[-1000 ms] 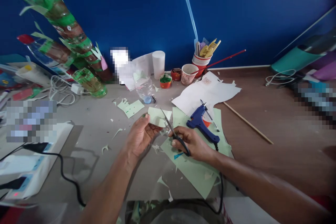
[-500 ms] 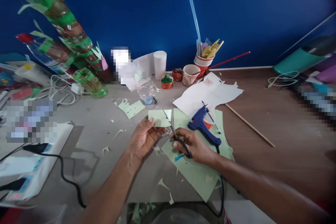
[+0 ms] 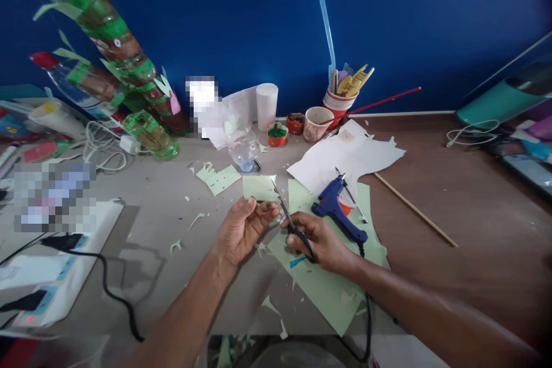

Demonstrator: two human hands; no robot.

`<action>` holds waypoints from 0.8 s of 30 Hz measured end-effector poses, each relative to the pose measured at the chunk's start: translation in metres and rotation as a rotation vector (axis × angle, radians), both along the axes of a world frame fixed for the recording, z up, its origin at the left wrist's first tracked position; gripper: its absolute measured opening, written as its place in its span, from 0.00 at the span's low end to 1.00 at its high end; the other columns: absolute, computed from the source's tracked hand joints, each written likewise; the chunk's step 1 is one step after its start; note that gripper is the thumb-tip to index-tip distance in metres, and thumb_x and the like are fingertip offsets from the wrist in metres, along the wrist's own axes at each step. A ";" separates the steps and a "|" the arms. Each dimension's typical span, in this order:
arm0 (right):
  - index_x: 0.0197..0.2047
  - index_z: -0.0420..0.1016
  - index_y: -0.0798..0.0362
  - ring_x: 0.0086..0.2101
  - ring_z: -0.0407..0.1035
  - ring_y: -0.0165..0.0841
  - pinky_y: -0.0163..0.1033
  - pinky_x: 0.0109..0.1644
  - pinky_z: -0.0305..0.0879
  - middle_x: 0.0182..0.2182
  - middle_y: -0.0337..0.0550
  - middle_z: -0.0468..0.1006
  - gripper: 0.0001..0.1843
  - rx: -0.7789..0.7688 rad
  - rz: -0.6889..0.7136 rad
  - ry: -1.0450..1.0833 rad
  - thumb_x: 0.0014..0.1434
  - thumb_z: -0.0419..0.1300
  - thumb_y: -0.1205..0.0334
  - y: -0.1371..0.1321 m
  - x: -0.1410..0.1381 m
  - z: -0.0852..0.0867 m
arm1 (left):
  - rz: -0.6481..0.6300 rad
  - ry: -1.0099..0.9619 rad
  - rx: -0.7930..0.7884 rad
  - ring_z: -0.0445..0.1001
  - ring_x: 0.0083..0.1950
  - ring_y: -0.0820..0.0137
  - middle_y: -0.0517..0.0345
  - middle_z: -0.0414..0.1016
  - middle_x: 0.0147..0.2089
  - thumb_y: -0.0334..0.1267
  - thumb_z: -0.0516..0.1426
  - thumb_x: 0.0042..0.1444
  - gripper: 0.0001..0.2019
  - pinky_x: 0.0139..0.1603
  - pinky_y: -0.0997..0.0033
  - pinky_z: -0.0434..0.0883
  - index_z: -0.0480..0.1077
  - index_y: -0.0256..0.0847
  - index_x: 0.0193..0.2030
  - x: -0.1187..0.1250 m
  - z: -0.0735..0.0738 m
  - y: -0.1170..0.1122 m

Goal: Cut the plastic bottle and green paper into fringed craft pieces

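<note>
My left hand (image 3: 241, 230) pinches a small pale green piece of paper (image 3: 259, 187) by its lower edge and holds it up over the table. My right hand (image 3: 321, 241) grips black-handled scissors (image 3: 290, 223), fingers through the loops. The blades point up and away, meeting the paper's right edge. Under my right hand lies a larger pale green sheet (image 3: 328, 287). A blue glue gun (image 3: 338, 211) rests on it just right of my right hand, its black cord trailing toward me.
Green paper scraps (image 3: 218, 177) litter the grey table. White paper (image 3: 349, 152), a thin wooden stick (image 3: 416, 210), paint cups (image 3: 317, 122), a tool-filled cup (image 3: 340, 100) and a plastic bottle (image 3: 241, 146) stand behind. A green-painted bottle structure (image 3: 112, 52) leans at left. A cabled white device (image 3: 47, 276) sits near left.
The green piece has turned flatter and risen slightly in my left hand. The scissors have shifted a little rightward along its edge. The view has drifted right.
</note>
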State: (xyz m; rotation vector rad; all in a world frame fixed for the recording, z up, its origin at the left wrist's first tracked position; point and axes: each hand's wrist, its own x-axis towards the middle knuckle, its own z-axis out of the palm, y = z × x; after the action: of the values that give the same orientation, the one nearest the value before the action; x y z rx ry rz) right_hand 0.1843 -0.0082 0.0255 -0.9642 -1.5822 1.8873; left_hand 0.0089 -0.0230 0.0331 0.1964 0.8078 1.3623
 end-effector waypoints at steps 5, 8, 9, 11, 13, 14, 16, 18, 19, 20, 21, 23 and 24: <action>0.36 0.64 0.55 0.18 0.50 0.22 0.30 0.22 0.51 0.18 0.28 0.56 0.26 -0.005 0.023 -0.035 0.47 0.63 0.41 -0.001 -0.001 0.001 | 0.027 0.093 -0.013 0.74 0.29 0.72 0.57 0.75 0.24 0.36 0.67 0.40 0.12 0.33 0.72 0.71 0.67 0.36 0.21 0.000 -0.003 0.002; 0.36 0.64 0.55 0.19 0.52 0.23 0.31 0.23 0.52 0.18 0.29 0.57 0.26 0.020 0.028 -0.041 0.47 0.63 0.41 -0.001 -0.001 0.002 | -0.013 0.126 0.041 0.69 0.25 0.76 0.60 0.70 0.20 0.36 0.65 0.43 0.13 0.30 0.75 0.68 0.66 0.36 0.17 0.001 -0.005 0.003; 0.36 0.64 0.55 0.19 0.53 0.23 0.31 0.23 0.53 0.19 0.30 0.58 0.25 0.029 0.029 -0.040 0.47 0.63 0.42 -0.001 -0.001 0.002 | -0.023 0.127 0.061 0.67 0.25 0.77 0.61 0.68 0.18 0.35 0.65 0.44 0.14 0.30 0.75 0.67 0.65 0.35 0.16 0.002 -0.005 0.003; 0.36 0.64 0.55 0.20 0.54 0.23 0.31 0.24 0.54 0.19 0.30 0.59 0.24 0.037 0.032 -0.032 0.48 0.63 0.43 -0.002 -0.001 0.002 | -0.017 0.126 0.074 0.65 0.23 0.78 0.62 0.66 0.17 0.34 0.63 0.46 0.15 0.30 0.75 0.66 0.64 0.35 0.14 0.003 -0.005 0.003; 0.36 0.64 0.55 0.20 0.55 0.23 0.31 0.24 0.54 0.19 0.30 0.59 0.24 0.021 0.038 -0.022 0.47 0.64 0.43 -0.002 -0.001 0.003 | 0.004 0.139 0.064 0.64 0.22 0.79 0.62 0.67 0.19 0.33 0.63 0.47 0.14 0.31 0.74 0.66 0.66 0.35 0.15 0.004 -0.005 0.003; 0.36 0.64 0.55 0.20 0.55 0.23 0.31 0.24 0.54 0.19 0.29 0.58 0.25 0.005 0.038 -0.017 0.47 0.64 0.43 -0.002 -0.001 0.003 | 0.013 0.156 0.057 0.63 0.22 0.80 0.61 0.69 0.20 0.33 0.62 0.47 0.12 0.31 0.74 0.66 0.67 0.35 0.16 0.004 -0.004 0.003; 0.35 0.64 0.55 0.19 0.54 0.23 0.31 0.24 0.54 0.19 0.29 0.58 0.26 -0.024 0.043 -0.012 0.46 0.63 0.42 -0.002 -0.001 0.005 | 0.028 0.196 0.052 0.62 0.21 0.81 0.59 0.74 0.26 0.34 0.62 0.47 0.08 0.30 0.74 0.65 0.71 0.35 0.20 0.003 -0.003 0.003; 0.35 0.63 0.54 0.20 0.54 0.23 0.31 0.24 0.55 0.19 0.30 0.58 0.26 -0.034 0.050 -0.012 0.45 0.64 0.41 -0.002 -0.001 0.007 | 0.034 0.220 0.060 0.62 0.20 0.82 0.57 0.76 0.31 0.34 0.61 0.47 0.06 0.29 0.74 0.65 0.72 0.34 0.23 0.003 -0.002 0.003; 0.35 0.64 0.54 0.20 0.55 0.23 0.31 0.24 0.56 0.19 0.30 0.59 0.26 -0.034 0.054 -0.014 0.45 0.64 0.41 -0.002 0.000 0.007 | 0.031 0.227 0.067 0.62 0.20 0.82 0.57 0.76 0.31 0.34 0.61 0.47 0.06 0.28 0.74 0.64 0.72 0.34 0.23 0.002 -0.002 0.003; 0.35 0.64 0.54 0.21 0.55 0.24 0.31 0.25 0.56 0.20 0.31 0.60 0.26 -0.034 0.057 -0.013 0.45 0.64 0.41 -0.003 0.000 0.007 | 0.026 0.233 0.075 0.61 0.19 0.82 0.57 0.75 0.29 0.34 0.61 0.47 0.07 0.28 0.74 0.64 0.71 0.34 0.22 0.002 -0.001 0.003; 0.34 0.64 0.54 0.21 0.56 0.24 0.31 0.25 0.57 0.20 0.31 0.60 0.26 -0.036 0.060 -0.010 0.45 0.65 0.41 -0.003 0.000 0.006 | 0.022 0.242 0.080 0.61 0.19 0.81 0.59 0.74 0.26 0.35 0.61 0.47 0.08 0.28 0.73 0.64 0.71 0.34 0.22 0.002 -0.001 0.003; 0.35 0.64 0.54 0.22 0.57 0.24 0.31 0.26 0.57 0.21 0.31 0.61 0.26 -0.039 0.063 0.000 0.45 0.65 0.42 -0.003 0.000 0.005 | 0.021 0.278 0.077 0.60 0.18 0.81 0.62 0.70 0.21 0.35 0.61 0.46 0.08 0.28 0.73 0.64 0.69 0.34 0.21 0.002 0.000 0.003; 0.35 0.64 0.54 0.22 0.57 0.24 0.31 0.26 0.57 0.21 0.31 0.61 0.26 -0.038 0.065 0.002 0.45 0.65 0.42 -0.003 0.000 0.005 | 0.029 0.300 0.072 0.59 0.17 0.81 0.63 0.69 0.19 0.34 0.61 0.46 0.09 0.28 0.73 0.64 0.68 0.35 0.19 0.002 0.001 0.003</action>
State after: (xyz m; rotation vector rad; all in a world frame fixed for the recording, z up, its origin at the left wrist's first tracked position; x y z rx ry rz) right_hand 0.1846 -0.0112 0.0309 -0.9367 -1.5994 1.9681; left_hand 0.0112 -0.0200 0.0336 0.4547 1.0140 1.4090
